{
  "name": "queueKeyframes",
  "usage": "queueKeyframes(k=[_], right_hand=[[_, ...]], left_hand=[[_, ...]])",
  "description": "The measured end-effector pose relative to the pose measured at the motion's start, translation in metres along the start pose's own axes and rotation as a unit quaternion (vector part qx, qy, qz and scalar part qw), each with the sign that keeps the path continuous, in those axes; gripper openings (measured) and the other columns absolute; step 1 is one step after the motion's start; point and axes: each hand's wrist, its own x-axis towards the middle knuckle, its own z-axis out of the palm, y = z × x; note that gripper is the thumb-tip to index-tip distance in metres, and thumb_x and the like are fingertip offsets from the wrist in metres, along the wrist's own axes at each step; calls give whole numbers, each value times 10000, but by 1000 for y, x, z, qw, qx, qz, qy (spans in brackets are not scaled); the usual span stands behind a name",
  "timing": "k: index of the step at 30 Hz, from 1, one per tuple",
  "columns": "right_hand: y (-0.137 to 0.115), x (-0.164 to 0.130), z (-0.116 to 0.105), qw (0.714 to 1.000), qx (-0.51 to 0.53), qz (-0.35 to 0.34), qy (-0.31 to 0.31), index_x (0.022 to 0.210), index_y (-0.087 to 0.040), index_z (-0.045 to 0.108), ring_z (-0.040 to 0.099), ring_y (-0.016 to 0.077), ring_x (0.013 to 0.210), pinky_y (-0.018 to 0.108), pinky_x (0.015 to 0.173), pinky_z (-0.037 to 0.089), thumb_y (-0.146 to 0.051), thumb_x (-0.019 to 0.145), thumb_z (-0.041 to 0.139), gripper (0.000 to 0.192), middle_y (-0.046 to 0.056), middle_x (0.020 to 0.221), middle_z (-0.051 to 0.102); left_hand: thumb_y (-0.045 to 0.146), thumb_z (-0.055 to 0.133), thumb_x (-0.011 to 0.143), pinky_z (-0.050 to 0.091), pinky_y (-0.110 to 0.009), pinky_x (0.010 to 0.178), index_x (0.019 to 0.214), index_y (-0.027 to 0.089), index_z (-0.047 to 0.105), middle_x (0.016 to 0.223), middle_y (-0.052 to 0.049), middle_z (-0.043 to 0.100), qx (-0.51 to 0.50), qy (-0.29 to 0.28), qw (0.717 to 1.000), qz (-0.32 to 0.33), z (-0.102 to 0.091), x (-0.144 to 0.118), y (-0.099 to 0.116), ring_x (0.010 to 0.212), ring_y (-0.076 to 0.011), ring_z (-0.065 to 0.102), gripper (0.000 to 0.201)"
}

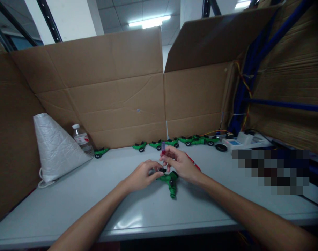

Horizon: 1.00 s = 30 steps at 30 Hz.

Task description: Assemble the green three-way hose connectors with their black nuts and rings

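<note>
My left hand (pixel 141 176) is closed on the near green toy vehicle (pixel 171 186), holding it at its black-wheeled end on the table. The toy's narrow green end points toward me. Above it, my right hand (pixel 185 165) grips a small screwdriver (pixel 163 147) with a translucent purple and red handle. The screwdriver stands upright, its shaft pointing down at a black part (pixel 162 170) near my left fingertips. Exact contact at the tip is too small to make out. Behind my right hand lies a red object (pixel 194 162), partly hidden.
Several green toy vehicles (pixel 139 146) line the back of the white table (pixel 96 205) along a cardboard wall (pixel 117 104). A silvery padded bag (pixel 56 150) and a plastic bottle (pixel 81 139) stand at left. A black ring (pixel 221 147) and a power strip (pixel 248 141) lie at right.
</note>
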Motion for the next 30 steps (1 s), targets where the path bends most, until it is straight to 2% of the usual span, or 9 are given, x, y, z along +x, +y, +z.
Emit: queueKeyframes(k=[4, 8, 10, 13, 16, 19, 23, 26, 30], right_hand=[[2, 1, 1, 999, 25, -18, 33, 1041, -225, 579, 654, 186, 817, 299, 600, 577, -485, 956, 670, 289, 52, 997, 658], [4, 4, -1, 995, 37, -19, 94, 1088, -228, 542, 657, 195, 802, 336, 651, 573, -490, 942, 666, 324, 50, 975, 664], [7, 6, -5, 991, 20, -21, 130, 1110, -236, 532, 637, 187, 779, 342, 701, 551, -447, 941, 653, 297, 29, 932, 663], [12, 8, -13, 987, -41, -23, 156, 1030, -244, 542, 568, 176, 719, 317, 710, 484, -337, 945, 561, 127, -27, 767, 581], [13, 7, -17, 983, -119, -13, 139, 930, -247, 538, 516, 169, 671, 292, 641, 418, -298, 946, 491, 71, -35, 737, 527], [11, 3, -14, 976, -203, -9, 79, 933, -238, 585, 504, 165, 647, 284, 603, 370, -360, 962, 563, 127, -23, 756, 564], [10, -4, -5, 960, -279, -25, 16, 857, -230, 616, 476, 163, 595, 284, 580, 296, -416, 982, 617, 224, -20, 664, 552], [12, -6, -2, 951, -308, -29, -1, 801, -224, 591, 482, 159, 588, 281, 583, 264, -394, 996, 610, 259, -21, 641, 551], [13, -7, -3, 952, -304, -27, -27, 847, -219, 603, 520, 162, 625, 270, 589, 274, -372, 1003, 599, 218, -14, 688, 591]], left_hand=[[442, 560, 1041, 494, -288, 874, 1127, 184, 727, 1074, -75, 752, -11, 18, 1000, -18, -2, 1, -4, 957, -202, 669, 319], [456, 542, 1043, 492, -287, 828, 1040, 166, 724, 993, -72, 744, 3, 35, 999, -38, -4, 1, -10, 886, -195, 650, 342], [469, 523, 1049, 488, -280, 787, 1019, 160, 714, 945, -65, 733, 2, 38, 998, -51, -5, 2, -11, 849, -189, 638, 364], [475, 476, 1067, 479, -266, 745, 1021, 150, 697, 899, -55, 715, -15, 38, 997, -58, -6, 1, -13, 816, -179, 629, 396], [461, 480, 1070, 482, -271, 774, 1040, 153, 684, 906, -56, 704, -14, 43, 998, -51, -5, 1, -14, 839, -181, 631, 370], [441, 518, 1060, 484, -292, 837, 1064, 168, 673, 958, -61, 698, 7, 50, 998, -40, -3, 1, -15, 887, -191, 633, 314], [430, 531, 1059, 481, -302, 868, 1052, 181, 659, 997, -60, 690, 35, 51, 998, -22, -2, 0, -16, 923, -197, 632, 280], [427, 535, 1060, 481, -306, 880, 1080, 186, 666, 1013, -63, 692, 57, 43, 997, -15, -4, -1, -15, 942, -204, 638, 275], [409, 555, 1054, 478, -324, 895, 1088, 189, 694, 1000, -70, 706, 96, 29, 995, 5, -11, -1, -14, 946, -217, 640, 263]])
